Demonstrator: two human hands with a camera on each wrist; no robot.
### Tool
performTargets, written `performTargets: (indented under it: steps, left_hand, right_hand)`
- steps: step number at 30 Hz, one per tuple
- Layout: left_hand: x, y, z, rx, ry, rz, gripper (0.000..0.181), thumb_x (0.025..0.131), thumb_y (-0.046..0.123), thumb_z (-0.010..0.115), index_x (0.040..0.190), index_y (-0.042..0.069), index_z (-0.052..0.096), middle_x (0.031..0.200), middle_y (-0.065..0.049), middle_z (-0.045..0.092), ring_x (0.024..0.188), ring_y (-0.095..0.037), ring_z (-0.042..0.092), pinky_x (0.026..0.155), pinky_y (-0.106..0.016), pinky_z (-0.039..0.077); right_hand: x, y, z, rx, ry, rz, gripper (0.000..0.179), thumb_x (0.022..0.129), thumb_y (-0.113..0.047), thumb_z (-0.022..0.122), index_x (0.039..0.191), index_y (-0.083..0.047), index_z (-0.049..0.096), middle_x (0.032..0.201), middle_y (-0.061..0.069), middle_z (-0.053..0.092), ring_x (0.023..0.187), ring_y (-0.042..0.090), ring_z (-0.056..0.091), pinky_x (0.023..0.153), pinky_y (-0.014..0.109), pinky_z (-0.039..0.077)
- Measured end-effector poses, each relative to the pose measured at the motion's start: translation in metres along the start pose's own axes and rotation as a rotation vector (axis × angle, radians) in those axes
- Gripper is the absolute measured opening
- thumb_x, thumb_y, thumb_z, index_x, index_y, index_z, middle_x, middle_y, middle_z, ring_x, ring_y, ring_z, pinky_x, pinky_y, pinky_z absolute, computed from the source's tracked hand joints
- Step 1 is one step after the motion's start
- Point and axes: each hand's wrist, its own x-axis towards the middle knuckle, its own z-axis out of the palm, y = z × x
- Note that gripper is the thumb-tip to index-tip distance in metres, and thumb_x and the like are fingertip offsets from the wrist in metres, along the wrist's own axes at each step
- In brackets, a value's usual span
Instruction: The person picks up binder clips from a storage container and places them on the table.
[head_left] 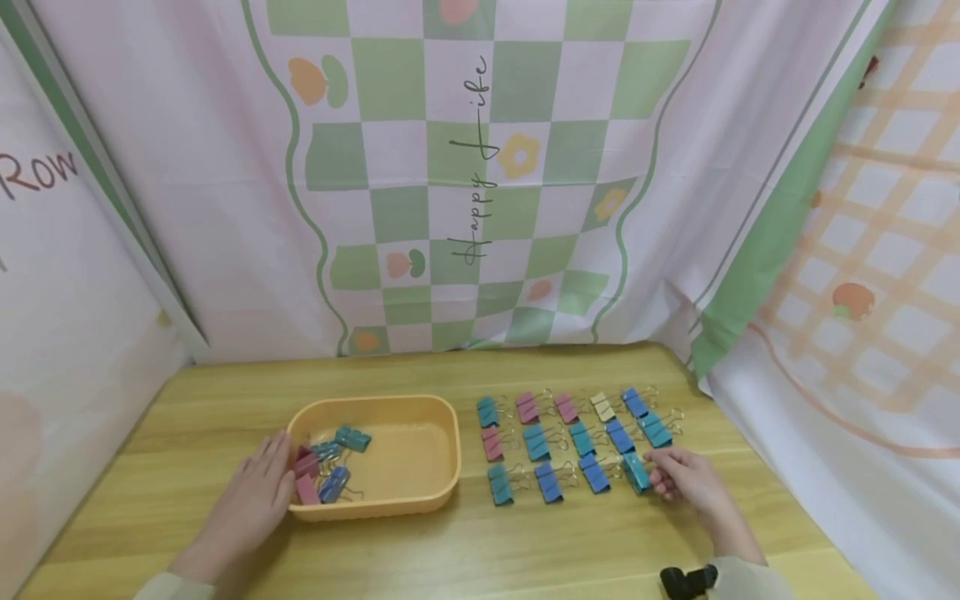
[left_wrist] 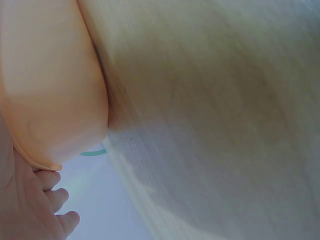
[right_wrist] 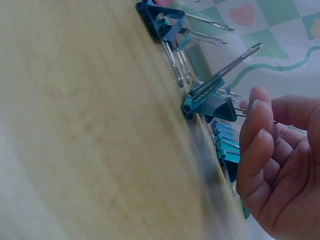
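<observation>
My right hand (head_left: 688, 479) pinches a wire handle of a teal binder clip (head_left: 636, 472) at the right end of the front row. In the right wrist view that teal clip (right_wrist: 212, 102) stands at the tabletop with one handle raised. Fingers fairly straight, my left hand (head_left: 258, 492) rests against the left side of an orange tray (head_left: 448, 458). The left wrist view shows the tray's outer wall (left_wrist: 55, 100) with my fingertips at its rim. Inside the tray, several pink, teal and blue binder clips lie loosely piled at the left, among them a blue clip (head_left: 334, 483).
Several binder clips stand in three rows right of the tray, including a cream clip (head_left: 602, 407) and a pink clip (head_left: 491, 443). A wooden table (head_left: 420, 554) carries everything. A patterned curtain (head_left: 480, 208) hangs behind it. A black object (head_left: 686, 582) sits by my right sleeve.
</observation>
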Motion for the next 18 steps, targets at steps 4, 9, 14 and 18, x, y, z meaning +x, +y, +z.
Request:
performTargets:
  steps: [4, 9, 14, 18]
  left_hand:
    - [0.000, -0.001, 0.000, 0.007, 0.000, 0.002, 0.055, 0.099, 0.023, 0.035, 0.139, -0.012, 0.023, 0.144, -0.029, 0.021, 0.129, -0.047, 0.022, 0.102, -0.060, 0.018]
    - [0.000, -0.002, 0.001, 0.019, -0.006, -0.004, 0.055, 0.099, 0.024, 0.035, 0.140, -0.011, 0.022, 0.145, -0.028, 0.020, 0.130, -0.046, 0.021, 0.103, -0.060, 0.017]
    - [0.000, -0.002, 0.002, 0.017, -0.006, -0.006, 0.055, 0.099, 0.024, 0.034, 0.140, -0.010, 0.022, 0.145, -0.027, 0.019, 0.130, -0.045, 0.020, 0.103, -0.059, 0.017]
    - [0.000, -0.002, 0.002, 0.017, -0.004, -0.004, 0.055, 0.099, 0.024, 0.034, 0.140, -0.011, 0.023, 0.145, -0.028, 0.019, 0.130, -0.045, 0.020, 0.103, -0.060, 0.017]
  right_hand:
    - [0.002, 0.004, 0.000, 0.006, 0.000, 0.014, 0.036, 0.096, -0.015, 0.046, 0.114, 0.016, 0.050, 0.073, 0.007, 0.059, 0.061, 0.013, 0.056, 0.054, 0.023, 0.050]
    - [0.004, 0.008, -0.003, 0.016, -0.011, 0.036, 0.037, 0.096, -0.017, 0.048, 0.114, 0.015, 0.051, 0.072, 0.005, 0.059, 0.060, 0.011, 0.056, 0.052, 0.022, 0.049]
    - [0.006, 0.013, -0.007, 0.013, -0.023, 0.059, 0.040, 0.096, -0.021, 0.049, 0.115, 0.014, 0.050, 0.072, 0.004, 0.060, 0.059, 0.010, 0.055, 0.052, 0.021, 0.049]
    - [0.006, 0.015, -0.010, 0.001, -0.037, 0.066, 0.042, 0.096, -0.022, 0.048, 0.114, 0.016, 0.048, 0.072, 0.004, 0.060, 0.058, 0.009, 0.055, 0.051, 0.021, 0.049]
